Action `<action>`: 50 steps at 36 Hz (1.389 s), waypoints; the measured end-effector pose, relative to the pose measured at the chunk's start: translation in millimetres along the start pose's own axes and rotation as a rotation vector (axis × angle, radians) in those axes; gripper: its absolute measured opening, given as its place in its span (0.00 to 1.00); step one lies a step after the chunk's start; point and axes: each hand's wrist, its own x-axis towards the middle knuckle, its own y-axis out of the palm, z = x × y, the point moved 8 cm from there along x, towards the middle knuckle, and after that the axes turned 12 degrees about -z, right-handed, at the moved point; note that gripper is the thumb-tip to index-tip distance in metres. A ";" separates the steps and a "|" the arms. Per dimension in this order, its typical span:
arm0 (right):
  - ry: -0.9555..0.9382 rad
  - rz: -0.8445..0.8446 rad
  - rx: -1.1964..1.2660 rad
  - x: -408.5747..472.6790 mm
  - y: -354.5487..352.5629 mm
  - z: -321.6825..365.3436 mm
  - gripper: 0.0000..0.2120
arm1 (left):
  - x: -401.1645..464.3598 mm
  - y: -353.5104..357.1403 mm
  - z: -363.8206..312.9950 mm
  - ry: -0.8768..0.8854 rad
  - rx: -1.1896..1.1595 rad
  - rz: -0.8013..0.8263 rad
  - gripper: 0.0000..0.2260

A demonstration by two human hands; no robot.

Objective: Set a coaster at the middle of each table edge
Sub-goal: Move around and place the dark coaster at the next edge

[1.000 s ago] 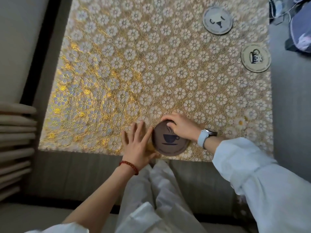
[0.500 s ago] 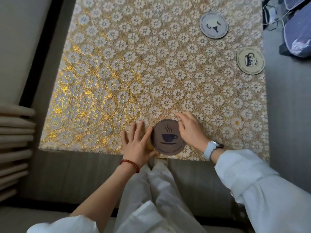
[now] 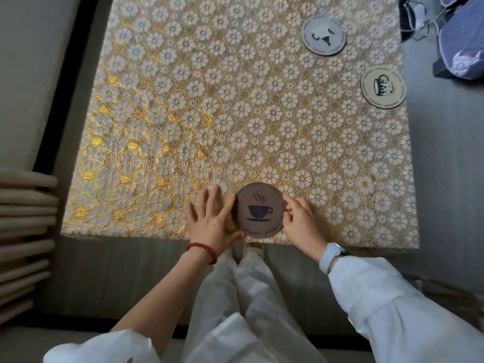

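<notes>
A: What is seen on the largest scale?

B: A desk (image 3: 183,113) covered with a gold and white flower-patterned cloth is seen from above. White trousers (image 3: 251,310) and white sleeves are seen below its near edge.

A: Where are the coasters placed?

B: A brown coaster (image 3: 259,210), printed with a steaming cup, is laid flat at the near edge of the desk, about at its middle. A beige coaster (image 3: 383,86) with a mug drawing is placed at the right edge. A grey coaster (image 3: 323,35) is laid farther back, near the right side, apart from the beige one.

A: How is the brown coaster placed relative to the hands?

B: It is found between them. The left hand (image 3: 212,221) is laid flat on the cloth with fingers spread, and the left rim of the coaster is touched by its thumb side. The right hand (image 3: 301,224) is curled loosely, and the right rim is touched by its fingertips. The coaster is not lifted or clamped by either hand.

A: And the smallest things?

B: A red bead bracelet (image 3: 203,250) is worn on the left wrist, and a pale watch (image 3: 331,255) on the right wrist.
</notes>
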 end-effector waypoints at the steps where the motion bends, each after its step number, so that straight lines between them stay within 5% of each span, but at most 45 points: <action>1: 0.001 0.000 0.001 -0.7 0.3 -1.0 0.22 | 0.4 0.0 -0.4 -0.004 0.002 0.003 0.42; 26: -0.001 0.013 -0.014 -2.2 7.1 1.5 0.24 | 0.7 -7.2 0.1 0.001 0.031 -0.009 0.42; 36: -0.081 0.113 -0.024 -12.3 11.4 1.7 0.32 | 1.9 -3.6 0.6 0.000 0.055 -0.002 0.42; 50: -0.072 0.070 -0.187 -9.7 4.6 5.2 0.23 | 5.6 -8.6 -1.4 0.020 0.089 0.107 0.40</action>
